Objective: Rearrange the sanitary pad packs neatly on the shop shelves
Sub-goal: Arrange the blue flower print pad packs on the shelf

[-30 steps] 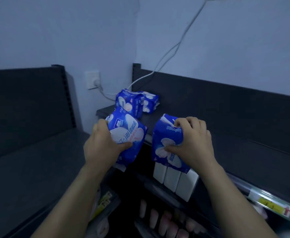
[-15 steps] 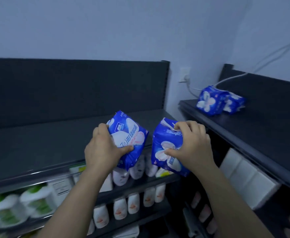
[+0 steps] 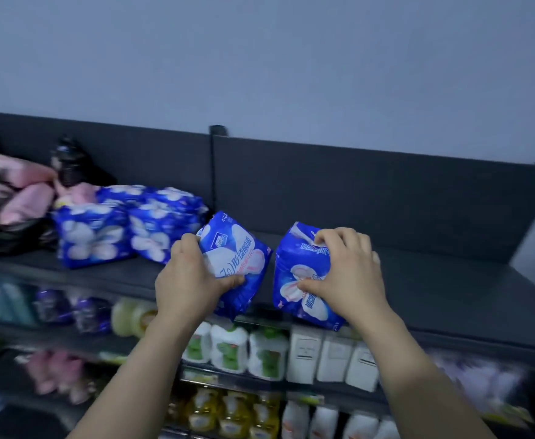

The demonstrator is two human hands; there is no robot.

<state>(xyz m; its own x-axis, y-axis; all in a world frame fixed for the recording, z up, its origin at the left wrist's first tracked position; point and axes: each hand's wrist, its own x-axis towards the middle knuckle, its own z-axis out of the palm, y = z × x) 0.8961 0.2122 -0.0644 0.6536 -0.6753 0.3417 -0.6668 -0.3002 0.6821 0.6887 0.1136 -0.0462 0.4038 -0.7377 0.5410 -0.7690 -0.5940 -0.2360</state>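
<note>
Shelved packs (image 3: 95,236) lie left of held packs (image 3: 239,248).

Bottles (image 3: 90,313) at lower left are smeared by blur; pink-and-black goods (image 3: 22,201) are cropped by the left edge; left pack (image 3: 241,248) and right pack (image 3: 294,264) are partly covered by fingers (image 3: 348,242).

Glossy blue plastic wrap on both held packs (image 3: 237,264) (image 3: 301,274); matt dark shelf top (image 3: 450,296); smooth painted wall (image 3: 260,64).

Two grips (image 3: 190,282) (image 3: 353,274), two held packs (image 3: 244,248) (image 3: 294,255).
</note>
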